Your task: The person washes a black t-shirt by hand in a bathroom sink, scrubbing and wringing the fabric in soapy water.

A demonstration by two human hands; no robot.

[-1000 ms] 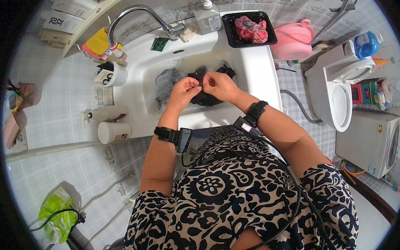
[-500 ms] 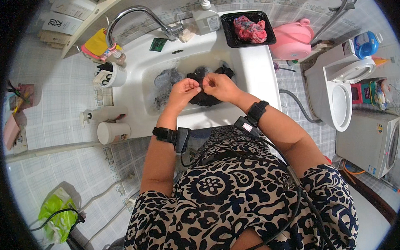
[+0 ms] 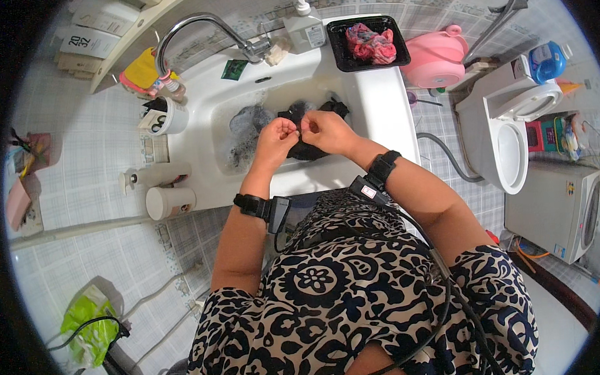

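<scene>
My left hand (image 3: 276,142) and my right hand (image 3: 329,131) are close together above the white sink (image 3: 196,135). Thumb and fingers are pinched on each, the fingertips almost touching; whatever sits between them is too small to make out. Right beneath the hands a black cloth (image 3: 305,151) lies in cloudy, sudsy water (image 3: 270,97). Beside it, to the left, a grey cloth (image 3: 246,120) soaks among foam. Another dark bundle of cloth (image 3: 337,107) shows behind my right hand.
At the sink's back right corner stands a black tray (image 3: 335,49) with a wet pink-and-blue cloth (image 3: 373,45). A curved faucet (image 3: 205,17), pump bottle (image 3: 304,28) and green sachet (image 3: 234,69) line the back. Cups and bottles stand left; a pink basin (image 3: 434,58) and toilet (image 3: 510,150) are right.
Both hands keep nearly the same pinched pose over the black cloth, with only slight finger movement. The whole view has shifted a little.
</scene>
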